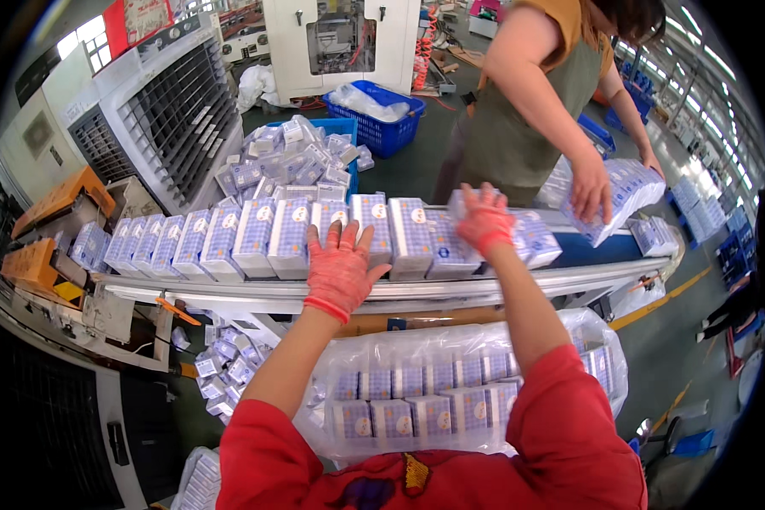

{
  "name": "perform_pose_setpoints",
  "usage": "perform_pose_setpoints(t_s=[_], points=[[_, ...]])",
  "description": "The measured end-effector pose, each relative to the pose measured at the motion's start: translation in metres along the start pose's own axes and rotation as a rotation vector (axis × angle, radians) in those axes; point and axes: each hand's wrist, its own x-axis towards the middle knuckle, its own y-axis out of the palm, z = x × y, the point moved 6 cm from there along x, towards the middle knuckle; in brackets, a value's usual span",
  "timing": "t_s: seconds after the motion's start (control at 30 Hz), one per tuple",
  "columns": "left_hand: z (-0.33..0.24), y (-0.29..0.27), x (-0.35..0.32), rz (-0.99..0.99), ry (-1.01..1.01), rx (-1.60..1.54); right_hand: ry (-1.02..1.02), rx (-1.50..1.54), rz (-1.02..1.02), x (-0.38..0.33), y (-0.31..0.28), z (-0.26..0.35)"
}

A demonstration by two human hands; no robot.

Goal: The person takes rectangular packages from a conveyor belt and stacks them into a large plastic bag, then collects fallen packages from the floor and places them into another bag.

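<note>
Subject: a row of blue-and-white wrapped packs standing side by side on a conveyor, in front of the person.

Risks, as judged: the packs stand close to the near rail, so an uneven push from either side could tip one over the edge, towards the clear plastic bag beneath, which holds further packs in rows. Alignment is a second concern. The tall pack between the hands stands above its neighbours on the right, and sideways pressure could buckle the line there. Third, a co-worker holds a long block of packs over the right-hand part of the conveyor; if that block is squeezed too lightly at its ends, its middle could drop out. Working so near one another, the two people could also knock hands.

Pose: both forearms reach up from the lower edge in red sleeves and converge slightly. The left grip, in a thin red glove, is open, palm down, fingers spread and thumb out to the right, laid over the faces of the middle packs. The right grip, gloved alike, is spread over the packs further right; it is blurred, and whether it closes on any pack cannot be told.
</note>
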Motion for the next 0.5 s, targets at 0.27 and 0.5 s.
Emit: perform_pose_setpoints(t_s=[0.27,0.5], points=[[0.070,-0.014,-0.030,-0.119,0.017,0.043,-0.180,0.906,-0.208,-0.042,0.019,-0.007],[0.064,0.003,0.000,-0.131,0.014,-0.141,0.036,0.744,0.166,-0.015,0.041,0.018]])
